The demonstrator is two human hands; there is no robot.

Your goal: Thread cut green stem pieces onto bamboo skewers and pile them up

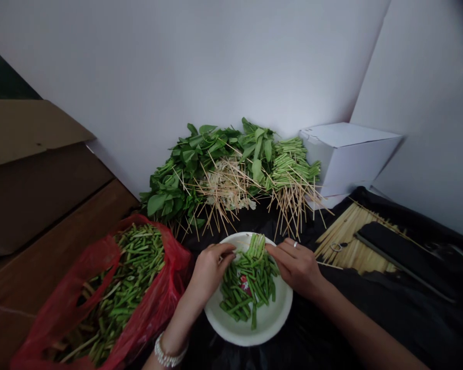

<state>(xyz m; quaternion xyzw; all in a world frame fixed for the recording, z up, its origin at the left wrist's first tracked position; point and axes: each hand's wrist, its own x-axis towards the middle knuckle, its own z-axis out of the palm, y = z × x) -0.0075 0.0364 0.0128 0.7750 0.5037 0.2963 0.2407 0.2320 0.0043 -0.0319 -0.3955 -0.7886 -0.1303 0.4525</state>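
Note:
A white bowl (pixel 268 321) sits on the black cloth in front of me, holding several cut green stem pieces (pixel 250 280). My left hand (pixel 210 270) rests over the bowl's left rim, fingers pinched together on the stems. My right hand (pixel 297 264), with a ring on one finger, lies over the bowl's right side, fingers curled down onto the stems. What each hand grips is partly hidden.
A red plastic bag (pixel 100 303) full of cut green stems lies at the left. Behind the bowl are skewered leafy greens (pixel 193 164) and skewered stems (pixel 291 167). Loose bamboo skewers (pixel 351 239), a white box (pixel 347 154), a brown cardboard box (pixel 27 169).

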